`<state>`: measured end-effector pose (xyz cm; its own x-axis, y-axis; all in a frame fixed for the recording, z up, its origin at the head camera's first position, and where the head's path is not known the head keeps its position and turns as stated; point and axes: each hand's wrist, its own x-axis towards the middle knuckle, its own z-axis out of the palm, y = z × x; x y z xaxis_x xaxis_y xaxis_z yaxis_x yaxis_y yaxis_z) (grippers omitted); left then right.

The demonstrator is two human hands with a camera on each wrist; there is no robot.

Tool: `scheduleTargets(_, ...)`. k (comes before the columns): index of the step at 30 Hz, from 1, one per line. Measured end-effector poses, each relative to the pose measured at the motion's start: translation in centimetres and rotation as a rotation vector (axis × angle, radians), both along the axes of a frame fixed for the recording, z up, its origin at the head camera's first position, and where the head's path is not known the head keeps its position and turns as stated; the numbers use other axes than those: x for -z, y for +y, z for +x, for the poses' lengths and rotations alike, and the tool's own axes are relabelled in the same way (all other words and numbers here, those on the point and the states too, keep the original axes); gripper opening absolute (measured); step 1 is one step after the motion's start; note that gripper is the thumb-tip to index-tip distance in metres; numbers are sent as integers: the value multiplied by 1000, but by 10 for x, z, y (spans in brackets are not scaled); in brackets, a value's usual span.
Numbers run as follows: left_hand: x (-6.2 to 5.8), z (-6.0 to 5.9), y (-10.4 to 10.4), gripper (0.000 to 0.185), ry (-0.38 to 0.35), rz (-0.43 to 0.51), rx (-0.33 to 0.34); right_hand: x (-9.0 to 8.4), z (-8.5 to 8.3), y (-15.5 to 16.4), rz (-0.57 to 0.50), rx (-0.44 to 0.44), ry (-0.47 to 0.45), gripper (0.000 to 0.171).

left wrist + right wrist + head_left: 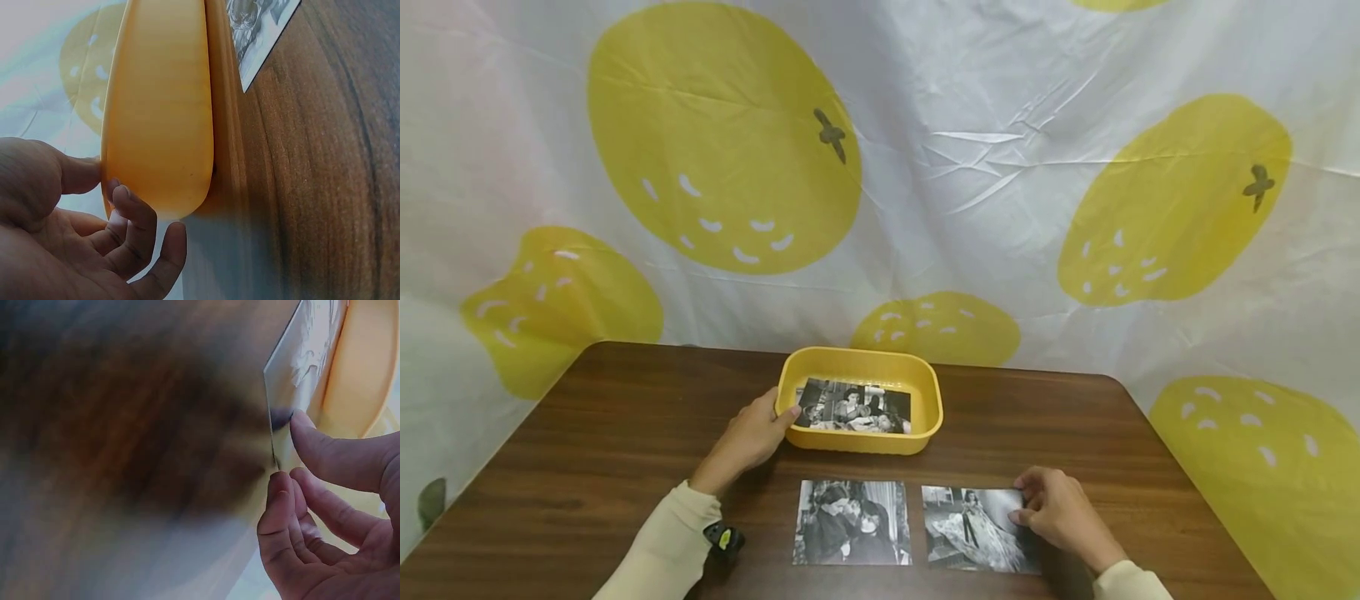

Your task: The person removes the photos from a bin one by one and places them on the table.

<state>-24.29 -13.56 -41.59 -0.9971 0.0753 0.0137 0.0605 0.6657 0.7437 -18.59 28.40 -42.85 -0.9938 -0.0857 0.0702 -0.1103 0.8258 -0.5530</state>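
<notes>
My left hand (750, 435) grips the rim of a yellow plastic basin (925, 408) at its left end, thumb over the edge. Inside the basin lies a black-and-white photo (853, 408) of several people. My right hand (1063, 510) holds the upper right corner of another black-and-white photo (973, 529), which shows a figure in a wide gown. In the right wrist view, curled fingers and thumb are at that photo's edge (300, 369). A third photo (852, 523), of people close together, lies flat on the table to its left.
The dark brown wooden table (625, 450) has rounded far corners. Behind it hangs a white cloth (940, 183) printed with yellow fruit. The basin stands beyond the two photos on the table. A black band (724, 538) sits on the left wrist.
</notes>
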Motion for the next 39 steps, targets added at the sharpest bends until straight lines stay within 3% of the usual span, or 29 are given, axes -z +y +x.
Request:
scheduleTargets(4,-1,1,0,47,-4,8,-2,-5,-3,-3,9,-22,-3,34)
scheduleTargets(8,-1,1,-1,48,-5,12,-4,-24,-15,-13,23,-86,32,31)
scheduleTargets(15,2,1,-3,48,-13,4,-22,-64,-50,-61,13,-179,139,23)
scheduleTargets(20,2,2,-3,46,2,3,-8,-74,-79,-107,6,-241,113,20)
scheduleTargets(23,1,2,-2,46,9,3,-2,-70,-93,-129,23,-258,31,26)
scheduleTargets(27,0,1,-1,46,14,1,-10,-54,-112,-152,70,-321,-45,47)
scheduleTargets(32,1,-1,-1,46,23,10,-1,-29,-130,-169,204,-381,-33,63)
scheduleTargets(39,1,-1,-1,46,25,8,0,-15,-141,-182,383,-290,-36,72)
